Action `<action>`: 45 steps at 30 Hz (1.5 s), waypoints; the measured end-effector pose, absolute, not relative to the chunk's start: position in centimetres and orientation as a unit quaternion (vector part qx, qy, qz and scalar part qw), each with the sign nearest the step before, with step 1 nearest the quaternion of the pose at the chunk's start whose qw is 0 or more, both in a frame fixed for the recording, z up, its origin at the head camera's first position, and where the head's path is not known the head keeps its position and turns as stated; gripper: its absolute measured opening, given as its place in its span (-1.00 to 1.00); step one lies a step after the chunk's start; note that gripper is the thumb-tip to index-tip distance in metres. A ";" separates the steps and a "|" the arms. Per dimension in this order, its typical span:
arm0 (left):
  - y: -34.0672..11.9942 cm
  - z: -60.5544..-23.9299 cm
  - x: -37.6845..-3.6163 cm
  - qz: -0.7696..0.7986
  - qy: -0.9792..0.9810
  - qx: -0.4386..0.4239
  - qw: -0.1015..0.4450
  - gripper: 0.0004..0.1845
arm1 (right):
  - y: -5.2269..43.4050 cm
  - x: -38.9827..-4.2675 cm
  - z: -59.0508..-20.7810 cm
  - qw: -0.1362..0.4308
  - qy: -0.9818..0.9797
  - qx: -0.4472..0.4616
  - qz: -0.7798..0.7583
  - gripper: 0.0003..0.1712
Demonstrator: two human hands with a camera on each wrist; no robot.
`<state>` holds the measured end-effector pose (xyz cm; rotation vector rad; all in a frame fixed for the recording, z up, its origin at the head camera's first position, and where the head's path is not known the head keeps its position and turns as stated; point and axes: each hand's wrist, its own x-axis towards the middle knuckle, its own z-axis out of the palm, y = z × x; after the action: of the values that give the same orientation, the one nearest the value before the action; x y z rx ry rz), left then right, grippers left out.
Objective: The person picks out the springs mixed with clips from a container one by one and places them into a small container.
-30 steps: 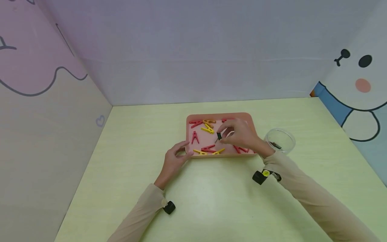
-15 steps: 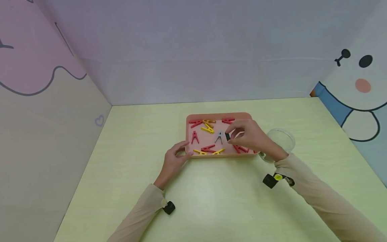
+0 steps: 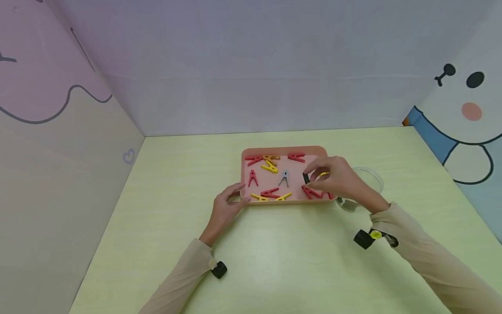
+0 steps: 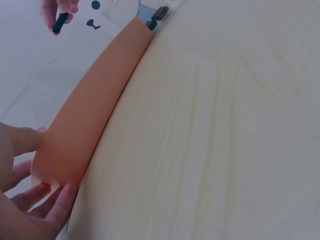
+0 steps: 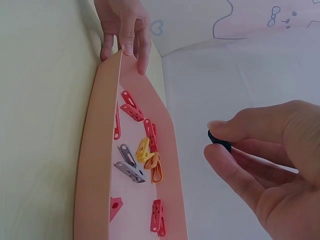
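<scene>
My right hand [image 3: 338, 175] pinches a small black ridged cylinder [image 3: 306, 178] between thumb and index finger, above the right half of a pink tray [image 3: 290, 202]. Its ridges look like a screw thread or a coil in the left wrist view; the exact kind is not clear. My left hand [image 3: 226, 207] holds the tray's left end, fingers over the wall. Inside the tray lie red clothespins [image 3: 253, 178], yellow clothespins [image 3: 269, 167], an orange one [image 5: 156, 167] and a grey one [image 3: 285, 178]. The right hand hides part of the tray's right side.
A round clear container [image 3: 377, 178] stands right of the tray, partly behind my right wrist. Dark ridged pieces [image 4: 159, 14] lie in it. Pale wood table [image 3: 290, 253] runs in front of the tray, and a printed wall [image 3: 251, 87] rises behind.
My right hand has moved right over the tray with the black cylinder, uncovering the grey clothespin and the red one at the back. The left hand stays put.
</scene>
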<state>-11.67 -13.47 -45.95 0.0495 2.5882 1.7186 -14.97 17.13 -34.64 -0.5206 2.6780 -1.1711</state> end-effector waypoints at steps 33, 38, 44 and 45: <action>-13.5 -46.1 -11.5 0.548 0.836 0.012 0.021 -0.49 | 23.0 -12.9 -35.0 0.060 0.900 -0.165 -0.399 -0.66; -13.5 -46.1 -11.5 0.548 0.836 0.014 0.020 -0.49 | 23.7 -12.8 -35.2 0.055 0.907 -0.160 -0.386 -0.67; -13.5 -46.2 -11.6 0.549 0.835 0.019 0.015 -0.49 | 24.8 -12.7 -35.3 0.047 0.909 -0.155 -0.383 -0.66; -13.5 -46.2 -11.6 0.550 0.835 0.020 0.015 -0.48 | 25.0 -12.7 -35.3 0.044 0.909 -0.155 -0.384 -0.66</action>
<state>-11.59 -13.52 -46.23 0.0608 2.5992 1.7108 -12.70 25.00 -35.33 -0.4738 2.7782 -1.1742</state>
